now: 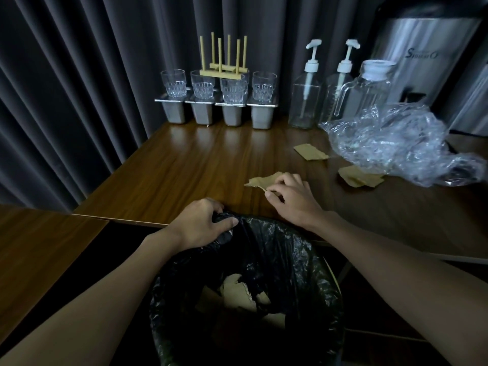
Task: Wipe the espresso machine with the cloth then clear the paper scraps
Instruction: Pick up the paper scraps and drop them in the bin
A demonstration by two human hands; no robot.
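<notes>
My left hand (202, 223) grips the rim of the black bin liner (277, 249), holding the bin against the front edge of the wooden table (184, 165). Torn brown scraps (237, 294) lie inside the bin. My right hand (290, 198) rests on the table with its fingers closed on a torn brown paper scrap (260, 180). Two more brown scraps lie further right, one (310, 151) in the open, the other (360, 177) partly under crumpled clear plastic. The steel machine (427, 56) stands at the back right. No cloth is visible.
Crumpled clear plastic wrap (396, 143) covers the table's right side. At the back stand several glasses (203, 84) on steel containers, a wooden rack (224, 68), two pump bottles (306, 93) and a glass jug (369, 85). Dark curtains hang behind.
</notes>
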